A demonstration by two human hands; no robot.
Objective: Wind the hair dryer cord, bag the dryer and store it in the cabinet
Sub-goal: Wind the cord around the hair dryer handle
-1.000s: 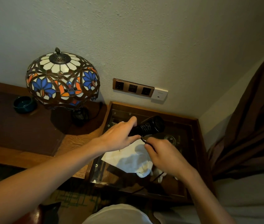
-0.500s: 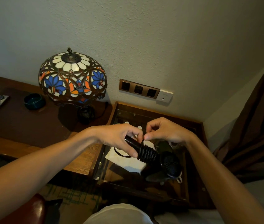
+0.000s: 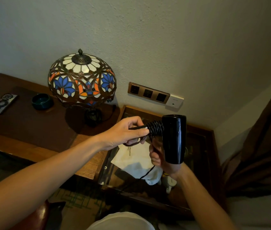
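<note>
A black hair dryer [image 3: 174, 138] is held up above the glass-topped side table [image 3: 199, 146], barrel upright and handle pointing left. Several turns of black cord [image 3: 155, 129] are wound around the handle. My left hand [image 3: 128, 133] grips the handle's end and a loop of cord. My right hand [image 3: 158, 156] sits below and behind the barrel, closed on the cord, which trails down over a white cloth bag [image 3: 136, 161] lying on the glass.
A stained-glass lamp [image 3: 81, 80] stands on the wooden desk [image 3: 23, 130] to the left, with a dark green ashtray [image 3: 41, 101] and a remote [image 3: 2, 103]. Wall sockets [image 3: 148, 92] sit behind the side table. A brown curtain [image 3: 264, 146] hangs at right.
The dryer has swung up from pointing down-right to upright at the right. My right hand dropped from above the handle to below the barrel, carrying the cord around.
</note>
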